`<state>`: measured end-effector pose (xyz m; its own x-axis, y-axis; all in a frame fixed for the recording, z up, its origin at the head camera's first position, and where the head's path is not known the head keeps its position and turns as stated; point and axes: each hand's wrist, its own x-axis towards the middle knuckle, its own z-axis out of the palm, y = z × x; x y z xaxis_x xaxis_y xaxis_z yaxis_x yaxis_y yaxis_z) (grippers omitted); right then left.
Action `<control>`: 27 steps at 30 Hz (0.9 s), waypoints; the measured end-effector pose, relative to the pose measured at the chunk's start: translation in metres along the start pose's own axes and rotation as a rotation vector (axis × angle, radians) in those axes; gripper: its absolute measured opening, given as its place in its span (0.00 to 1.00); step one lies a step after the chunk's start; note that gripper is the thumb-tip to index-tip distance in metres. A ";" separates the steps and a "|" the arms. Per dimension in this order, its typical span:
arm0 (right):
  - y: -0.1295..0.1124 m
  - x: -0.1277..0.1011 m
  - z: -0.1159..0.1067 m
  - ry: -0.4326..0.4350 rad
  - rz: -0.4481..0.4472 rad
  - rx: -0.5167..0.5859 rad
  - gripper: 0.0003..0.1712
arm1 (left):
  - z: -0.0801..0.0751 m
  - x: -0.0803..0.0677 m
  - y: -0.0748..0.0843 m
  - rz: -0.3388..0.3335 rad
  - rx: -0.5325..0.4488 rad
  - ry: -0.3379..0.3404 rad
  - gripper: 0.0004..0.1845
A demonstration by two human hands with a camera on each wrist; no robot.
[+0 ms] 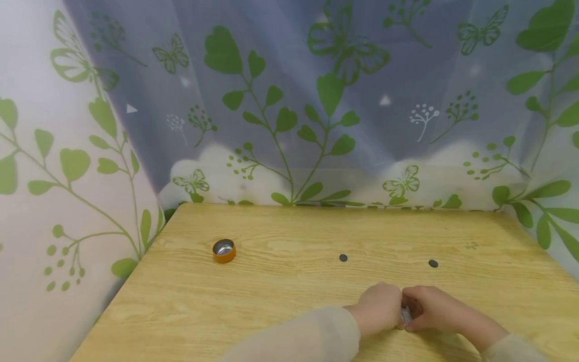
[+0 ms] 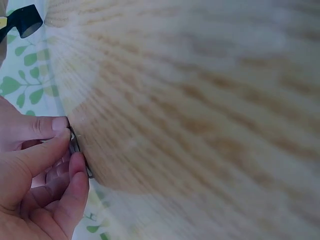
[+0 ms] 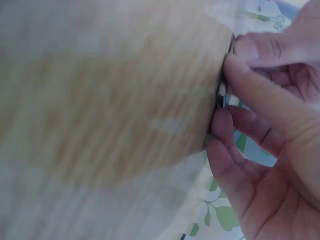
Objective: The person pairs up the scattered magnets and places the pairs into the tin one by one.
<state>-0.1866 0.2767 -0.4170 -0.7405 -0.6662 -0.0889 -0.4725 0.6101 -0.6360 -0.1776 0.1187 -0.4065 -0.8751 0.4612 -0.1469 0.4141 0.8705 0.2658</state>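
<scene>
And here we are, both hands in close at the table [image 1: 280,291], nr its front edge and over to the right! L hand [image 1: 380,307] comes in w/ its knuckles up, fingers mostly hidden from the head cam, but the wrist views show fingertips closed on the small grey piece [image 1: 405,317]. R hand [image 1: 436,307] is opposite, thumb and fingers curled in a pinch on that same piece, so it sits right btwn the two, hands v close together. In the wrist cams it shows thin and dark-edged, fingertips pressed along it; exact shape's too blurred to tell, what it is ditto!

Beyond the hands, two dark discs lie flat on the wood: the nearer-to-centre disc [image 1: 343,258] up and left of the L hand, the right-hand disc [image 1: 433,263] just past the R hand, the pair well apart. Far over on the left, an orange cup [image 1: 224,251], low and round, silvery inside, stands mouth up, well away from all the action. Bkgd: a hanging cloth [image 1: 280,100], blue-grey & white w/ green leaves + butterflies, right behind the table
</scene>
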 end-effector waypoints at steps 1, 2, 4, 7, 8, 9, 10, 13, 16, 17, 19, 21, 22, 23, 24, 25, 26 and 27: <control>0.000 0.000 0.001 0.002 0.001 0.001 0.17 | 0.001 0.000 0.000 0.000 0.005 0.004 0.10; 0.000 0.000 0.001 0.005 0.004 -0.003 0.16 | 0.002 -0.001 0.000 0.002 0.012 0.010 0.11; -0.001 0.000 0.002 0.007 0.006 -0.008 0.16 | 0.004 -0.001 -0.001 0.005 0.004 0.013 0.10; -0.001 0.000 0.003 0.002 0.017 -0.011 0.16 | 0.004 -0.001 -0.005 0.026 -0.026 0.006 0.09; -0.001 0.000 0.003 0.002 0.019 -0.016 0.16 | 0.004 -0.002 -0.008 0.034 -0.045 -0.010 0.09; -0.001 0.000 0.004 0.000 0.025 -0.015 0.16 | 0.003 -0.003 -0.012 0.044 -0.075 -0.029 0.10; -0.002 0.000 0.004 0.002 0.035 -0.020 0.16 | 0.002 -0.005 -0.016 0.052 -0.102 -0.046 0.11; -0.003 0.000 0.006 0.011 0.063 -0.037 0.16 | -0.005 -0.013 -0.035 0.072 -0.201 -0.083 0.17; -0.005 -0.002 0.006 0.020 0.089 -0.065 0.16 | -0.016 -0.026 -0.057 0.083 -0.318 -0.075 0.21; -0.005 -0.003 0.006 0.022 0.093 -0.074 0.16 | -0.020 -0.031 -0.065 0.088 -0.359 -0.070 0.20; -0.006 -0.004 0.006 0.021 0.099 -0.092 0.16 | -0.026 -0.040 -0.081 0.086 -0.455 -0.064 0.20; -0.007 -0.004 0.006 0.019 0.099 -0.107 0.16 | -0.031 -0.048 -0.097 0.091 -0.517 -0.051 0.19; -0.007 -0.004 0.006 0.017 0.099 -0.110 0.16 | -0.033 -0.051 -0.104 0.095 -0.539 -0.041 0.19; -0.007 -0.004 0.005 0.015 0.099 -0.112 0.16 | -0.036 -0.054 -0.111 0.101 -0.555 -0.030 0.19; -0.007 -0.004 0.005 0.013 0.098 -0.112 0.16 | -0.037 -0.056 -0.117 0.102 -0.573 -0.017 0.19; -0.007 -0.004 0.006 0.013 0.095 -0.113 0.16 | -0.039 -0.059 -0.123 0.100 -0.580 -0.007 0.19; -0.007 -0.004 0.006 0.013 0.092 -0.113 0.16 | -0.040 -0.061 -0.128 0.098 -0.586 0.003 0.19; -0.007 -0.004 0.006 0.012 0.089 -0.112 0.16 | -0.041 -0.064 -0.133 0.091 -0.593 0.012 0.18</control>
<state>-0.1775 0.2728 -0.4167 -0.7872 -0.6024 -0.1318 -0.4543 0.7110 -0.5368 -0.1873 -0.0332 -0.3933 -0.8469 0.5244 -0.0885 0.2804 0.5817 0.7636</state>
